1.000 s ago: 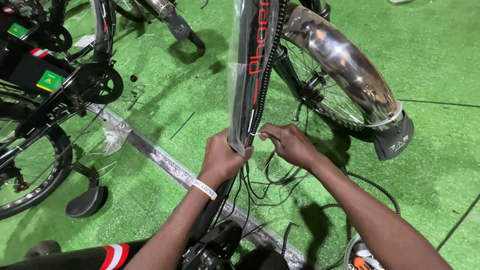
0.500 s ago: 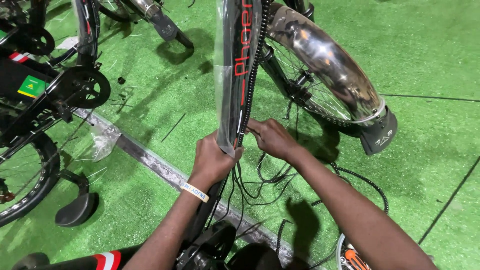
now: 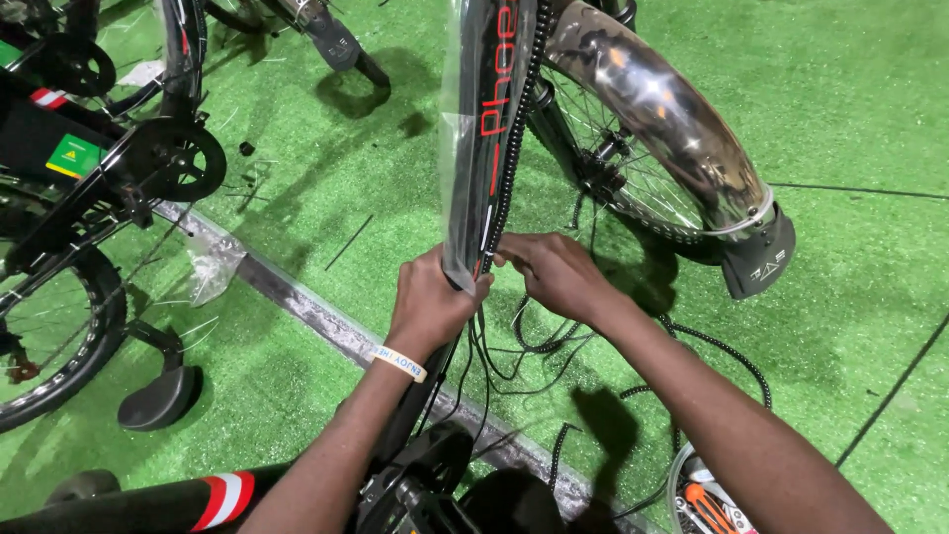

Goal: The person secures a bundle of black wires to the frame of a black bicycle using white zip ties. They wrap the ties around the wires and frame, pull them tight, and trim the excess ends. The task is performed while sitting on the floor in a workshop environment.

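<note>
Black bike frame tube running upward, left hand gripping, right hand touching.

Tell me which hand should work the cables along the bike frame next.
Probably the right hand: its fingertips already pinch at the cables beside the black frame tube, while the left hand is wrapped around that tube, steadying it.

- Frame stands between left hand and right hand.
- Mudguard lies right of frame.
- Cables hang below the hands.
</note>
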